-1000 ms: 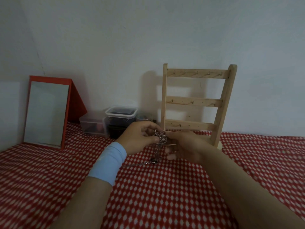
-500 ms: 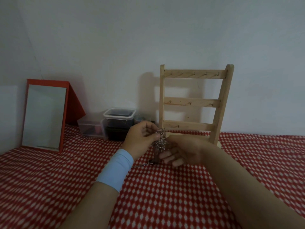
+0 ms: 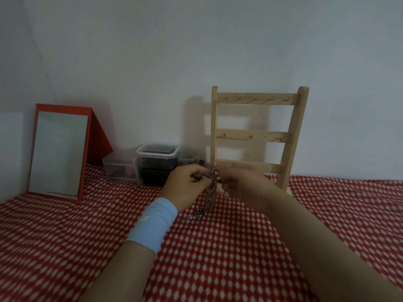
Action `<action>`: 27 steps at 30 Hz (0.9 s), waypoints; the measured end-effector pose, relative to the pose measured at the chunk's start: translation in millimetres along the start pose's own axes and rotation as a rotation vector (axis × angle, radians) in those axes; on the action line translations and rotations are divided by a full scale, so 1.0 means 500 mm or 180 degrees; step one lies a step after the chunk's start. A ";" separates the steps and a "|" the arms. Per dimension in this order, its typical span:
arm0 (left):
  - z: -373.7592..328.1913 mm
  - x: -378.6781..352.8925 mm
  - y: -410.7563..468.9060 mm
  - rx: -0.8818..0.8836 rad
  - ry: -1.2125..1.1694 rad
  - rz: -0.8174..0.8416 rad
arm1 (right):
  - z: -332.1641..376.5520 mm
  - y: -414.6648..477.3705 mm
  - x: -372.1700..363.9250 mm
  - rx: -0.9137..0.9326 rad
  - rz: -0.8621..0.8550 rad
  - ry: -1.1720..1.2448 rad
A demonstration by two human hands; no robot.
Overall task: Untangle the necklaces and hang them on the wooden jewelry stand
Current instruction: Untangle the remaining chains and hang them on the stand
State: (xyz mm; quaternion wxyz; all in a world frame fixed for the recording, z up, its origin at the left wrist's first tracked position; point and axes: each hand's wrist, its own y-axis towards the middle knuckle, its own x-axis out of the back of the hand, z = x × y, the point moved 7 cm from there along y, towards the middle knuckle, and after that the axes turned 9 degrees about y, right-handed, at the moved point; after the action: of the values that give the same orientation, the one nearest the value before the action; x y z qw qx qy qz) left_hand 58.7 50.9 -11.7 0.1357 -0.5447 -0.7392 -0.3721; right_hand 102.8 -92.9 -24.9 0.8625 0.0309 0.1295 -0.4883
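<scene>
In front of the wooden jewelry stand I note the left hand and right hand close together, both pinching the tangled necklaces; loose chain trails onto the red cloth.

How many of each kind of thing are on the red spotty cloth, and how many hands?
wooden jewelry stand: 1
red mirror: 1
plastic containers: 3 (clear box, lidded tub, round jar)
tangled necklaces: 1 bunch, chains too knotted to count
hands: 2 (left hand, right hand)
Total: 8
</scene>
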 end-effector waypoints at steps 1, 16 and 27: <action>0.002 0.000 0.001 0.0080 -0.0056 -0.0002 | 0.004 -0.003 -0.002 0.0183 -0.0072 -0.0389; 0.007 -0.017 -0.006 0.0653 -0.0471 0.0384 | 0.046 -0.023 -0.013 0.1927 -0.1034 -0.3269; 0.008 -0.005 -0.010 0.0645 -0.0960 0.0221 | -0.013 -0.012 0.042 -0.0537 -0.0473 -0.2055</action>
State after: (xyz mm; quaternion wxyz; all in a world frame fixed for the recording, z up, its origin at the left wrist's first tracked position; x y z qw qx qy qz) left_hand 55.7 51.3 -18.0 0.0903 -0.6030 -0.7656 -0.2049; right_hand 106.6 -112.2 -36.2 0.8206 -0.2062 -0.1084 -0.5219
